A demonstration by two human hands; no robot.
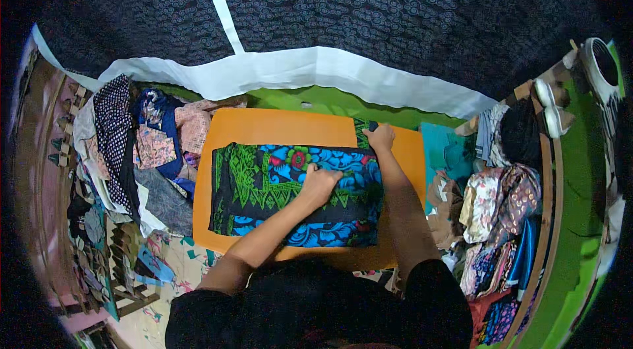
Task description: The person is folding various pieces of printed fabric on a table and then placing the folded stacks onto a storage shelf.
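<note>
A patterned cloth (247, 184), black with green zigzag motifs and blue and red flowers, lies folded in a rough rectangle on an orange tabletop (283, 126). My left hand (321, 185) is closed on the cloth's upper surface near its middle, fingers curled in toward the fabric. At the cloth's far right corner, my right hand (381, 138) grips a narrow green-and-black part that sticks out beyond the fold. The fingertips of both hands are partly hidden.
Heaped clothes (158, 145) lie to the left of the table, and more garments (494, 197) are piled at the right. A teal cloth (448, 151) touches the table's right side. Beyond the far edge hangs a dark patterned curtain (369, 13) with a white border.
</note>
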